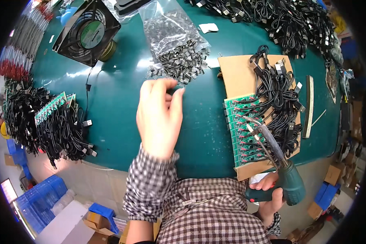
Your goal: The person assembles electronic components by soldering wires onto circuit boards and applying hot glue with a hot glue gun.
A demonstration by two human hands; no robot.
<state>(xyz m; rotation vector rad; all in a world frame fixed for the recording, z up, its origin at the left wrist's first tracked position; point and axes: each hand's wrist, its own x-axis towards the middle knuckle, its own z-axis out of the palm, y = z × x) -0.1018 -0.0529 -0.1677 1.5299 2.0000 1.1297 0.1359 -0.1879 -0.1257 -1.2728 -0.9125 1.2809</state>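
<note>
My left hand (160, 114) reaches to the near edge of a loose pile of small black pin headers (183, 61). Its fingers are bent, with a small gap between thumb and index fingertip beside the nearest pieces; no held piece can be made out. My right hand (270, 193) is wrapped round the green handle of a soldering gun (290, 183). The gun's metal barrel slants up and left, and its tip appears over a panel of green circuit boards (242, 136). Black USB cables (274, 91) run from that panel; both lie on a cardboard sheet (236, 77).
A clear bag (162, 24) of pin headers lies behind the pile. A black fan (89, 34) stands at the far left. Cabled boards (55, 107) are heaped at left, and more cables (280, 24) at far right. A flat strip (308, 105) lies beside the cardboard.
</note>
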